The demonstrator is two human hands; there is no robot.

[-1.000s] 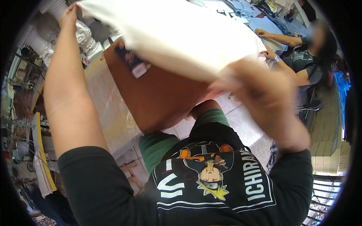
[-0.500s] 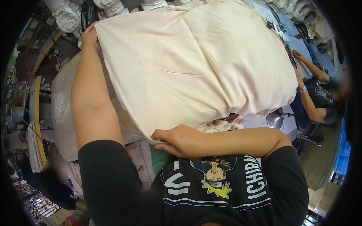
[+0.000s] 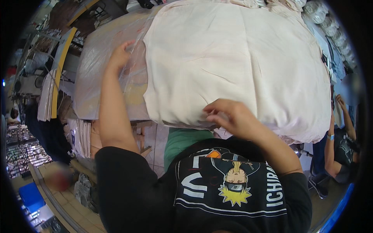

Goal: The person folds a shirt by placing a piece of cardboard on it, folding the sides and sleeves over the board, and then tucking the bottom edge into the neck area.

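Note:
A wide cream fabric [image 3: 198, 58] lies spread over the table, its left edge hanging loose and slightly wavy, with a few creases across it. To the left of that edge, my left hand [image 3: 121, 56] hovers above the clear plastic cover [image 3: 103, 77], fingers apart and holding nothing. My right hand [image 3: 233, 114] is over the fabric close to its front edge, its fingers loosely bent and apart, with nothing seen between them. Whether its fingertips touch the fabric I cannot tell.
A co-worker [image 3: 344, 151] stands at the far right beside the table. Plastic-wrapped rolls [image 3: 316, 13] stand at the back right. On the left are a yellow-edged board [image 3: 64, 66] and wrapped fabric stacks [image 3: 79, 136]. Another person is at the lower left.
Both hands have let go of the fabric's left edge, which now lies down on the table. My left hand came nearer; my right hand moved right and farther away. The view has shifted.

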